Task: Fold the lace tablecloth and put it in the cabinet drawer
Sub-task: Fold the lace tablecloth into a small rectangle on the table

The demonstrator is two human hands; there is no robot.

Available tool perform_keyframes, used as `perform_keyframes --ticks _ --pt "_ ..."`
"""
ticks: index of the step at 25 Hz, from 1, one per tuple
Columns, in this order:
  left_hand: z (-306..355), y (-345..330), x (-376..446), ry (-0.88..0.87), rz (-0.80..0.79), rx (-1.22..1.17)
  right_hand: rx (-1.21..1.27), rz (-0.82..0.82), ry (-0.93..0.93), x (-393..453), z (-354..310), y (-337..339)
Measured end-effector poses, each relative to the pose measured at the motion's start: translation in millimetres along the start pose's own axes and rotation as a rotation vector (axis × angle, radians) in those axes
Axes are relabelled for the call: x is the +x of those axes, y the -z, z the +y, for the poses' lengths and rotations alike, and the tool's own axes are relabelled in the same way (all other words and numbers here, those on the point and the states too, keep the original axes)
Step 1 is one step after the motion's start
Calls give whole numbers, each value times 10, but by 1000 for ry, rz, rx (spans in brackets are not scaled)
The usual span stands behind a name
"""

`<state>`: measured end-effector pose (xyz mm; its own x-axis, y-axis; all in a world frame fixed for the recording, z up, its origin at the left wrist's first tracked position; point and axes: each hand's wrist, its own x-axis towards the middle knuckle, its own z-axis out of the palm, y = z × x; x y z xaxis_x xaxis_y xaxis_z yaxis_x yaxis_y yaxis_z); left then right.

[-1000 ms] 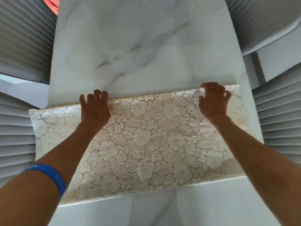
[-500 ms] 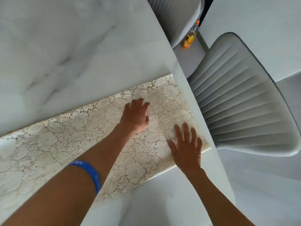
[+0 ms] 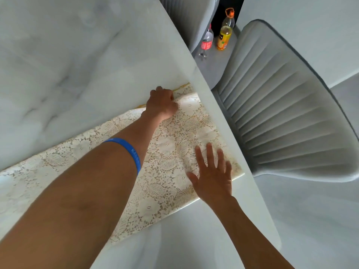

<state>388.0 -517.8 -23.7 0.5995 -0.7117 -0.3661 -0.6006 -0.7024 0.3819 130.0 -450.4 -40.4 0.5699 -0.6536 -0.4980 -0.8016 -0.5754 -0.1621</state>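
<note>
The cream lace tablecloth (image 3: 171,152), folded into a long strip, lies across the white marble table (image 3: 77,65) and reaches its right edge. My left hand (image 3: 162,102), with a blue band on its forearm, is closed on the far right corner of the cloth, where the top layer lifts slightly. My right hand (image 3: 212,174) lies flat with spread fingers on the cloth near its right end, close to the near edge. The cabinet drawer is out of view.
A grey ribbed chair (image 3: 281,117) stands right beside the table's right edge, and a second chair (image 3: 188,18) is behind it. On the floor between them stand a bottle of yellow drink (image 3: 225,30) and a clear bottle with a red label (image 3: 206,41).
My view has swung to the cloth's right end. My left hand moved across to the far right corner and closed on it. My right hand came down flat near the near edge.
</note>
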Motion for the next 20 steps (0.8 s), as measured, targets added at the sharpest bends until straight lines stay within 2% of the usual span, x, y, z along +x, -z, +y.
perform_keyframes --ticks 6,11,14,18,20 --pt "-1 -70 -57 -8 68 178 -8 31 16 -6 13 -10" --pt "78 -17 59 90 -6 214 -34 40 11 15 14 -34" --pt "123 -8 14 -50 79 272 -33 56 17 25 36 -83" --pt "146 91 -290 -248 114 -6 -46 48 6 39 24 -130" --pt "130 278 -528 -310 140 -67 -37 60 28 40 42 -70"
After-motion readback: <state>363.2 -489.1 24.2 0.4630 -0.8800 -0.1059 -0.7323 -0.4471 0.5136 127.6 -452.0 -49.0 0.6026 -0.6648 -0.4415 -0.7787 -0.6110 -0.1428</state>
